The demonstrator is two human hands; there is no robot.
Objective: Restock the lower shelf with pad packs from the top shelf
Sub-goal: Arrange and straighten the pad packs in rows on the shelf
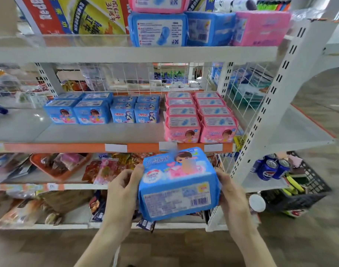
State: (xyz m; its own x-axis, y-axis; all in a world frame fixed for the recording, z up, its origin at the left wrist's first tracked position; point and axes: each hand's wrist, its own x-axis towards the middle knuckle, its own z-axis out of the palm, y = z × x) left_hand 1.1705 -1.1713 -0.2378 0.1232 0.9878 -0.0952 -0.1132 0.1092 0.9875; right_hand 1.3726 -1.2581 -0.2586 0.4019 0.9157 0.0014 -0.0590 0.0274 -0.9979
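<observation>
We grip a blue pad pack (177,183) between both hands in front of the shelving, below the orange-edged lower shelf (68,147). Our left hand (122,191) clamps its left end, fingers (135,173) curled onto the pack; our right hand (231,193) presses the right end, its fingers mostly hidden behind the pack. The pack's long axis runs left to right, the cartoon-girl face tilted up and away from us, the barcode panel towards us; its writing is too blurred to read.

Up and left of our fingers, the lower shelf holds blue packs (78,110) with a cartoon girl, then smaller blue packs (135,110), then, straight above our fingers, two rows of pink packs (200,116). Higher still, the top shelf (126,53) carries a carton reading "RedBull" (68,14), then blue and pink packs (207,27). Right of our right hand, a black crate (307,189) holds Pepsi cans (270,168).
</observation>
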